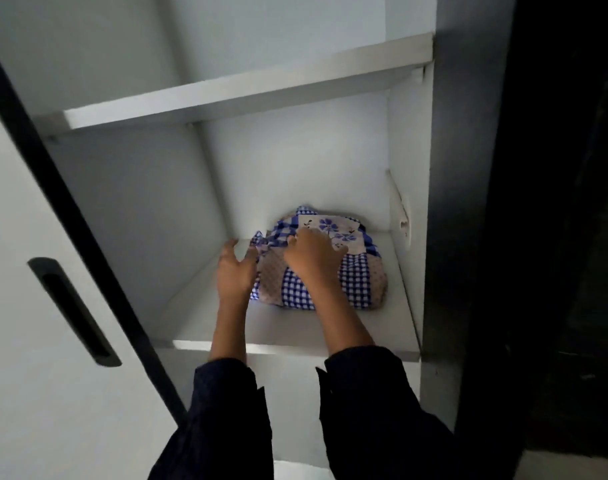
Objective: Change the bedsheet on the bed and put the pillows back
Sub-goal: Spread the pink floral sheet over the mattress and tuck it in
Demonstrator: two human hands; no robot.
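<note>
Fetching fresh linen: spread left hand (235,273) flanks folded checked bedsheet (361,282) on wardrobe shelf (295,332); right hand (313,259) lies open atop; next, likely a two-handed lift.

A folded bedsheet (358,282), blue check with floral patches, lies on a white wardrobe shelf (295,330). The right hand (313,258) rests on top of the bedsheet, fingers bent onto the cloth; whether it grips is unclear. The left hand (235,271) is at the bedsheet's left edge, fingers spread. Above the bedsheet is a second shelf (226,98). Left of it stands a white door (18,341) with a dark recessed handle (74,311).
</note>
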